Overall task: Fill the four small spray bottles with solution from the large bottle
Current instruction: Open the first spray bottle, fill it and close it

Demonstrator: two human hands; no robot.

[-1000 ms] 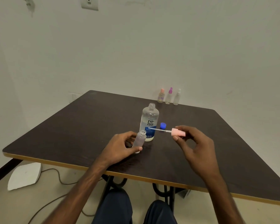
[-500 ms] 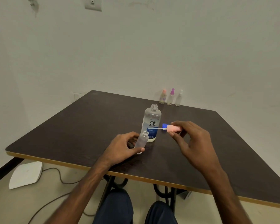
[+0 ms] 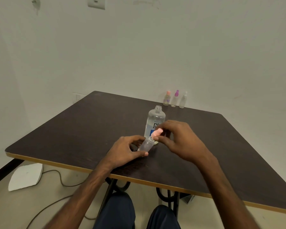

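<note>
My left hand (image 3: 125, 152) grips a small clear spray bottle (image 3: 146, 145), tilted to the right, near the middle of the dark table (image 3: 82, 129). My right hand (image 3: 180, 141) pinches the pink spray head (image 3: 156, 133) right at that bottle's open neck; its tube is hidden. Just behind stands the large clear solution bottle (image 3: 156, 119) with a blue label and no cap. Three more small spray bottles stand at the table's far edge: one with a peach top (image 3: 166, 99), one with a magenta top (image 3: 175, 99), one with a white top (image 3: 183, 100).
The table's yellow-trimmed front edge (image 3: 139, 179) runs just before my knees. On the floor at the left lie a white pad (image 3: 25, 178) and a cable (image 3: 56, 180). A wall stands close behind the table.
My right hand has carried the pink spray head left and down from beside the large bottle to the small bottle's neck. The blue cap on the table is now hidden behind my right hand.
</note>
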